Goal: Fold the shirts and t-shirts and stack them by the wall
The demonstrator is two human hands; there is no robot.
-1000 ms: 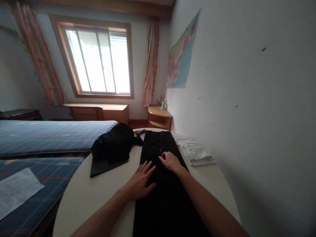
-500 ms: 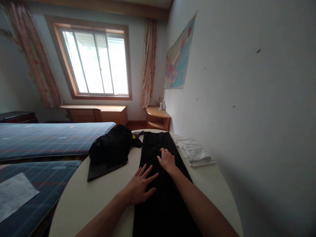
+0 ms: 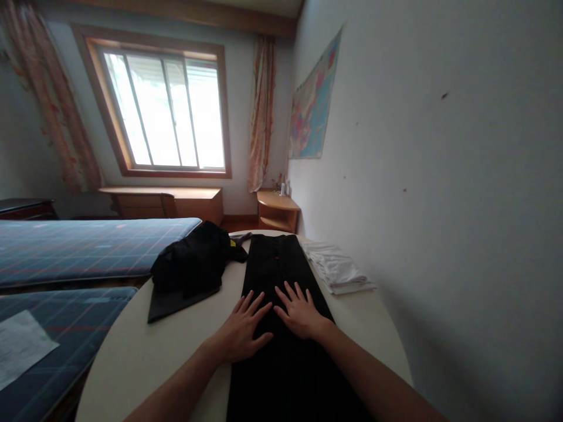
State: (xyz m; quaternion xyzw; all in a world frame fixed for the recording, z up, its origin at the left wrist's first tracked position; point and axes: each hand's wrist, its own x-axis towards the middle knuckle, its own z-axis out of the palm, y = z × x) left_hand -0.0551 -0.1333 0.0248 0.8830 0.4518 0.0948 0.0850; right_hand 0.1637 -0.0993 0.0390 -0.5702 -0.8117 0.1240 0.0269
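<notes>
A pair of black trousers (image 3: pixel 281 375) lies lengthwise on the round cream table (image 3: pixel 176 351), its waistband at the far edge and its near end running out of view. My left hand (image 3: pixel 241 331) rests on its left side with the fingers spread and the palm down. On the right half of the cloth, my right hand (image 3: pixel 299 310) also lies flat, fingers apart. The two hands are close together but do not touch, and neither holds anything.
Left of the trousers is a heap of black clothing (image 3: pixel 193 258). Folded white cloth (image 3: pixel 338 266) lies to the right, near the wall (image 3: pixel 461 234). Plaid mattresses (image 3: pixel 88 252) stand left of the table, one with a paper sheet (image 3: pixel 26 346) on it.
My right hand has drawn back toward me along the trousers and flattened, its fingers spreading. My left hand stays about where it was on the cloth. The view has turned slightly right.
</notes>
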